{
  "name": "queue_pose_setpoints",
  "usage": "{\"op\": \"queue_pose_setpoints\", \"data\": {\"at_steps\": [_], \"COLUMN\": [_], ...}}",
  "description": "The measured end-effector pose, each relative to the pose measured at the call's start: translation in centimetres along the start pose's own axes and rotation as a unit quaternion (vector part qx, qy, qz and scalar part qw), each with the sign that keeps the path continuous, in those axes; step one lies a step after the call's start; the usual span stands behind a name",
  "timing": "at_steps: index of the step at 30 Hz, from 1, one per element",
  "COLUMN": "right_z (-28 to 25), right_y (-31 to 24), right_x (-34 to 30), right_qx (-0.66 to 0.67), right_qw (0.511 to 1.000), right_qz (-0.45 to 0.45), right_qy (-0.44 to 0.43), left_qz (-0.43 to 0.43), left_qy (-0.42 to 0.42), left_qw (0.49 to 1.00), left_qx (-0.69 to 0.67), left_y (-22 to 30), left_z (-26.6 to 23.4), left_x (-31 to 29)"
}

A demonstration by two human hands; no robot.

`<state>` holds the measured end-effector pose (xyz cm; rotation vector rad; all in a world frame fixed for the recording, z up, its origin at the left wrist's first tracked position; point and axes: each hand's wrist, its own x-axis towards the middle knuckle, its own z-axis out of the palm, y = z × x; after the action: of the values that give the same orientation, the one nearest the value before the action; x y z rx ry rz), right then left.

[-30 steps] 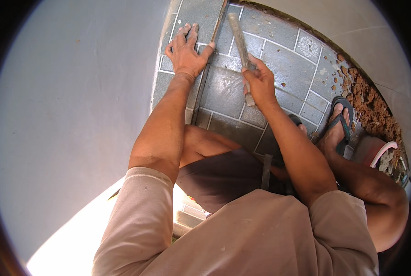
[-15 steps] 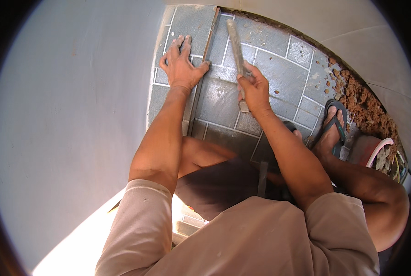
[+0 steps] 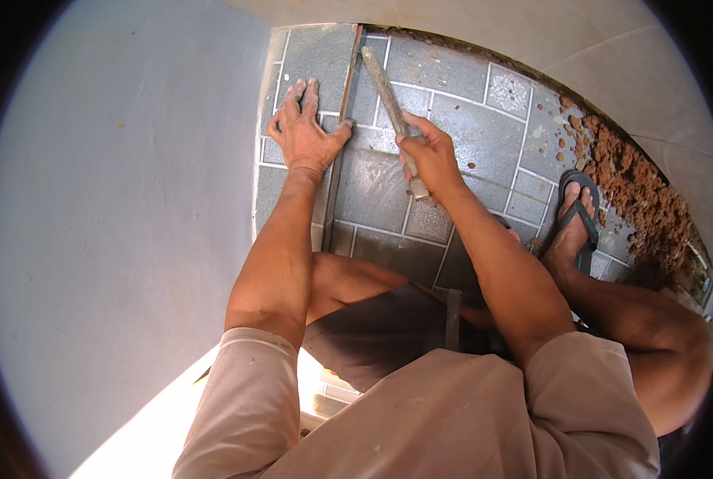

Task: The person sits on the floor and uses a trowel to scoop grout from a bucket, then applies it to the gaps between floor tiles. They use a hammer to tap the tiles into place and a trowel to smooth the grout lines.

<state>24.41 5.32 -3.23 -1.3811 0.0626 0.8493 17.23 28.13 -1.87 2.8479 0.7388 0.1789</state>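
Upper left of centre, I saw the left hand (image 3: 303, 137) splayed on grey tiles (image 3: 318, 57); right of centre, the right hand (image 3: 436, 158) gripped a rod (image 3: 383, 81).

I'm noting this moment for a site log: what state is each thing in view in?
Left hand: open, fingers spread, palm down on the tiles
Right hand: closed around the stick-like tool
Stick-like tool: gripped, slanting
Tiles: laid, pale joints, specked with dirt
Reddish soil: loose, crumbly
Dark sandal: worn on a foot
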Motion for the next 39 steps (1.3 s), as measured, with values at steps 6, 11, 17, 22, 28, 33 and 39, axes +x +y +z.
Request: {"op": "queue_pose_setpoints", "data": {"at_steps": [6,11,17,22,28,33,39], "right_z": [-0.3,0.0,0.4,1.0,1.4,0.2,0.1], "right_y": [-0.5,-0.3,0.8,1.9,2.5,2.1,2.8], "right_x": [0.0,-0.3,-1.1,-2.2,-3.5,-3.5,-5.3], "right_qx": [0.015,0.027,0.019,0.026,0.020,-0.010,0.022], "right_qw": [1.000,1.000,0.999,0.998,0.999,0.999,0.998], "right_qz": [0.008,-0.011,-0.030,-0.053,-0.043,-0.008,-0.041], "right_qy": [-0.010,0.010,0.007,0.010,0.020,-0.031,0.033], "left_qz": [-0.002,0.006,0.008,0.006,0.009,0.016,0.034], "left_qy": [-0.006,0.003,0.011,0.011,0.017,0.020,0.040], "left_qw": [1.000,1.000,1.000,1.000,1.000,1.000,0.999], "left_qx": [0.009,0.008,0.007,0.005,0.006,0.011,-0.006], "left_y": [0.1,-0.1,0.1,-0.1,-0.2,-0.3,-1.2], "left_z": [0.0,0.1,0.2,0.2,0.2,0.3,1.2], "left_x": [0.0,0.0,0.1,0.0,-0.1,0.0,0.0]}}
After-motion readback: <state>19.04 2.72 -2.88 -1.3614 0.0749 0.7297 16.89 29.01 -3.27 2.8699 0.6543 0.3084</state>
